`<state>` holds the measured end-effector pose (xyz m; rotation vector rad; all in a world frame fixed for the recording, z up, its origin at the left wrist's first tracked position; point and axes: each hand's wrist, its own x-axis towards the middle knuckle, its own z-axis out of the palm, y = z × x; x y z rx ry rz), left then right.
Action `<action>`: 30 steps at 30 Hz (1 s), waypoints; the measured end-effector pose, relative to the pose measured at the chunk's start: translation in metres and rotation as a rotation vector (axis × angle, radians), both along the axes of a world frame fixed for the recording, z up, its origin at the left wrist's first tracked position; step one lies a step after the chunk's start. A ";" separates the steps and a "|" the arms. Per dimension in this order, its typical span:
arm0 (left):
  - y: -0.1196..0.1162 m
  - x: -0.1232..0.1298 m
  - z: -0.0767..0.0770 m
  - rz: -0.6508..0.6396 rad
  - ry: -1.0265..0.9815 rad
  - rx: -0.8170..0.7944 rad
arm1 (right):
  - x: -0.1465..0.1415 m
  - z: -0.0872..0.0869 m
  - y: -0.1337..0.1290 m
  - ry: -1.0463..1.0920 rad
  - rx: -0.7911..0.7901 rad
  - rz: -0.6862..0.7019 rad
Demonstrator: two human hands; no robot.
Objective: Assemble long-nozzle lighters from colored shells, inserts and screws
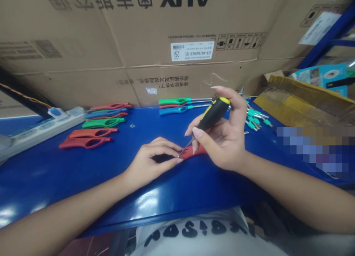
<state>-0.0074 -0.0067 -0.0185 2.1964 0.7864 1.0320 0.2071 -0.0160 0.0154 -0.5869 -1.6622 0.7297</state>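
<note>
My right hand holds a black and yellow screwdriver, tilted, its shaft pointing down and left. The screwdriver's tip touches the left end of a red plastic casing on the blue table, close to my left fingertips. With thumb and fingers, my left hand pinches that end of the casing. The casing's right part is hidden behind my right hand.
Red, blue and green casings lie at the left, beside a white power strip. Lighters with metal rods and teal-ended parts lie at the back. A large cardboard box stands behind the table.
</note>
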 end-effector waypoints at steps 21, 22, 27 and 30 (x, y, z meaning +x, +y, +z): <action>0.001 0.000 -0.001 0.004 -0.003 0.028 | -0.004 -0.005 0.000 0.012 0.202 0.087; 0.001 0.000 -0.001 0.004 0.002 0.028 | -0.004 -0.006 0.000 -0.016 0.227 0.069; 0.003 -0.001 -0.007 0.021 0.066 0.007 | -0.002 -0.007 0.003 -0.108 0.269 0.010; 0.004 -0.002 -0.010 0.025 0.110 0.007 | -0.002 -0.007 0.005 -0.095 0.236 -0.001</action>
